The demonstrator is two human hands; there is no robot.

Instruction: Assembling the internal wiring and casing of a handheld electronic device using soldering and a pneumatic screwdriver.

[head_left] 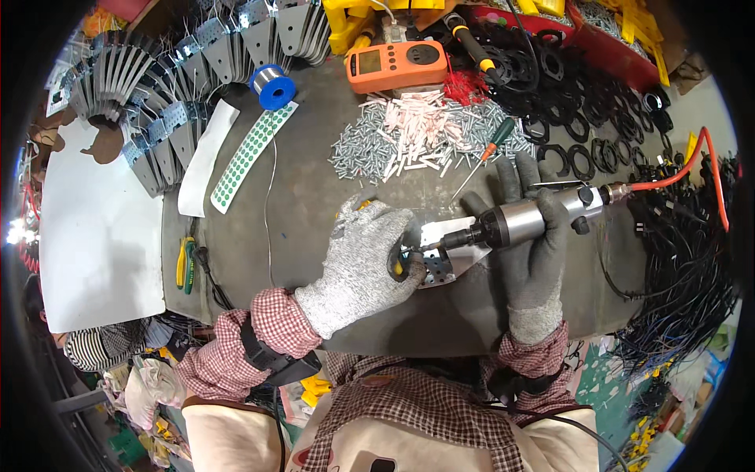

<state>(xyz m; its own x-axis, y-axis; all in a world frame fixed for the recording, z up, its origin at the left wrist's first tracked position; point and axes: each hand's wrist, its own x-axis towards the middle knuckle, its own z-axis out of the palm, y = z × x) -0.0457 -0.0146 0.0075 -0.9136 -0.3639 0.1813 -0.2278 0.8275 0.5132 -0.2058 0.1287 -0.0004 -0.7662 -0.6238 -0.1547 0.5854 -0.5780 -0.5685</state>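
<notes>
Narrowed, the gloved left hand (358, 263) pinches a metal bracket (467, 258) inward from the middle of the bench's (236, 256) front edge; the right hand (541, 271) loosely cradles a silver air screwdriver (521, 223), some fingers outstretched. That slack hold could let the bit skid and catch the left hand beside it. The tool's long axis runs roughly along the front edge, bit pointing leftward, hose end tilted toward the far right corner.
</notes>
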